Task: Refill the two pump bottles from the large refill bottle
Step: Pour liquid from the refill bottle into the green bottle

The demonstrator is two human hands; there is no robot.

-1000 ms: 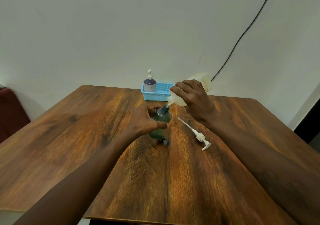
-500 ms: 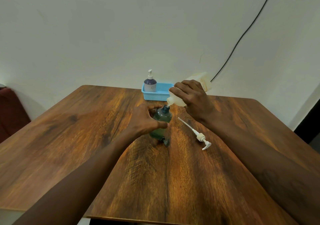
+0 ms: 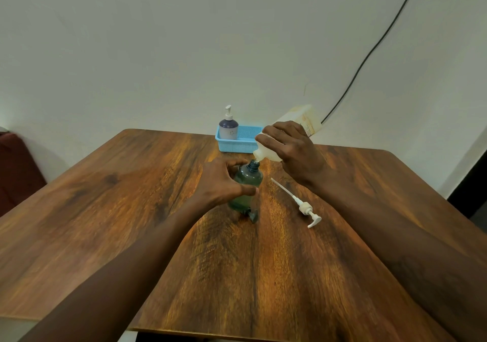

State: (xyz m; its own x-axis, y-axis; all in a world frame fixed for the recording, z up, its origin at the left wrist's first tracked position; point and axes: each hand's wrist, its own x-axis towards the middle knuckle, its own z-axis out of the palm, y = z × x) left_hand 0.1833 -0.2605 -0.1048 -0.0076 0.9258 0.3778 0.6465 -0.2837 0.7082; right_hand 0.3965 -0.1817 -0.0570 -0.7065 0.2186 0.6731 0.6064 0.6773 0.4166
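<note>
Here, nearest the camera, the left hand point(image 3: 221, 181) wraps round the open green pump bottle point(image 3: 249, 181), which stands upright on the table point(image 3: 131, 210). Its removed pump point(image 3: 305, 206) lies just right of that bottle. Above the bottle's neck, the right hand point(image 3: 292, 149) grips the tilted refill bottle point(image 3: 300, 117), nozzle at the mouth. That mouth looks narrow: a steeper tilt or a drifting nozzle would likely spill liquid down the bottle. Beyond it, the second pump bottle point(image 3: 228, 128) stands in a blue basket point(image 3: 237, 145).

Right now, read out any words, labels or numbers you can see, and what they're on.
Nothing is legible.
Large pale plastic refill bottle: reddish label print, too blurred to read.
Purple-and-white pump bottle in the blue basket: small dotted mark, too small to read.
</note>
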